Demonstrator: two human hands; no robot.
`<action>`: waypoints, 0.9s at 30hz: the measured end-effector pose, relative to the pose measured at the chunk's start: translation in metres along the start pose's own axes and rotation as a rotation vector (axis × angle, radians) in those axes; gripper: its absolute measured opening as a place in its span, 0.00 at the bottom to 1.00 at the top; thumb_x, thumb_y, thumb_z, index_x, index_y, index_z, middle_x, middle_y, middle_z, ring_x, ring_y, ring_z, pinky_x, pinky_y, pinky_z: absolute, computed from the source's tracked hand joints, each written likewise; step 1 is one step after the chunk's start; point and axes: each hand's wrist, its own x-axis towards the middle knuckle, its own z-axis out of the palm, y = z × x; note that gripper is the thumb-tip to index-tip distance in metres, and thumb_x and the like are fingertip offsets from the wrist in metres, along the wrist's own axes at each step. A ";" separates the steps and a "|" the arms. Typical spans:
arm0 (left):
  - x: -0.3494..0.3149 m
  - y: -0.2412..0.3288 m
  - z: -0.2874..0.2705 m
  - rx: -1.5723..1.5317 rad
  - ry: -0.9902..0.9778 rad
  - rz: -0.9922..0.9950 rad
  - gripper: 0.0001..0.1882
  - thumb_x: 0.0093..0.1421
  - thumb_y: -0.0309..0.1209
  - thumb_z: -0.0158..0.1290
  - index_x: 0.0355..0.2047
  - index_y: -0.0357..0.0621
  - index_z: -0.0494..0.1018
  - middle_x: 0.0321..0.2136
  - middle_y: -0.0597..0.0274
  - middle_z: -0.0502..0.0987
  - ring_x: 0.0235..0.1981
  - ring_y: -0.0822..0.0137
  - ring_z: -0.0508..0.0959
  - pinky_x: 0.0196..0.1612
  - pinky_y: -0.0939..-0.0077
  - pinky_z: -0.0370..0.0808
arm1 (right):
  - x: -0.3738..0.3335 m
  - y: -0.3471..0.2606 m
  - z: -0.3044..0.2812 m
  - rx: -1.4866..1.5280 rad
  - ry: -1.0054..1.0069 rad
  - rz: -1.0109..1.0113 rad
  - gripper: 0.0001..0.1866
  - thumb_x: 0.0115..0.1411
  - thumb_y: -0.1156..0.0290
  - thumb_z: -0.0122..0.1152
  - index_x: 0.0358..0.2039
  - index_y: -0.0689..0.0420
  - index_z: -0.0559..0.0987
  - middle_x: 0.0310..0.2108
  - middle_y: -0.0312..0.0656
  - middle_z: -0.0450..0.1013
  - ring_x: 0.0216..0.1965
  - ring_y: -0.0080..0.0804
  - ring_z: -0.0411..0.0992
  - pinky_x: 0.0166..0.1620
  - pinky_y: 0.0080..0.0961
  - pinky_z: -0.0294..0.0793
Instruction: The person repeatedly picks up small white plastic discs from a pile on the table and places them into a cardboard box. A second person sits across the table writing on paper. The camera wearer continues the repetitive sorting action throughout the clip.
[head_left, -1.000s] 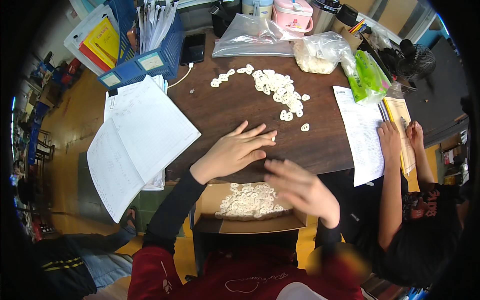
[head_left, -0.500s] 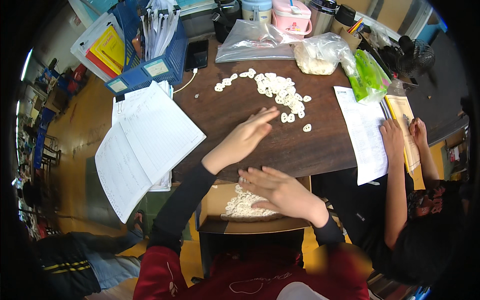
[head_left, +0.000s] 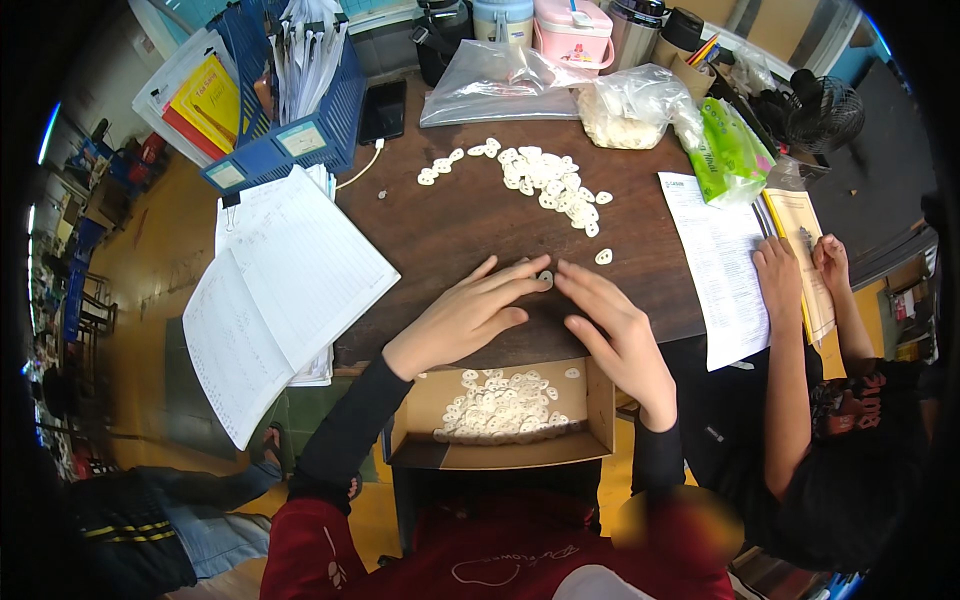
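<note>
My left hand (head_left: 468,312) rests over the front of the dark wooden table (head_left: 430,225), fingers stretched out and spread. Opposite it, my right hand (head_left: 618,330) is also open, its fingers reaching forward. One small flat cream piece with holes (head_left: 546,279) lies between the fingertips of both hands; whether either touches it is hard to tell. Beyond them is a loose pile of similar cream pieces (head_left: 548,178), with one stray piece (head_left: 604,257) to its right. Below my hands, at the table's front edge, an open cardboard box (head_left: 500,455) holds many more such pieces (head_left: 505,405).
An open notebook (head_left: 290,290) and blue file rack (head_left: 300,140) stand left, near a charging phone (head_left: 383,111). Plastic bags (head_left: 628,105) and drink containers line the back. At right, another person's hands (head_left: 778,270) rest by a printed sheet (head_left: 712,260) and yellow booklet (head_left: 803,260).
My right hand has moved from above the box up onto the table, uncovering the pieces inside. My left hand has come back toward me and left, and a cream piece now lies between the hands.
</note>
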 end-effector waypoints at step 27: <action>0.088 -0.041 0.020 0.501 0.239 0.096 0.30 0.76 0.52 0.43 0.70 0.50 0.68 0.75 0.60 0.63 0.76 0.55 0.59 0.75 0.39 0.54 | 0.026 0.051 -0.012 -0.460 -0.060 -0.022 0.24 0.68 0.67 0.65 0.62 0.61 0.78 0.67 0.52 0.71 0.67 0.50 0.70 0.69 0.42 0.69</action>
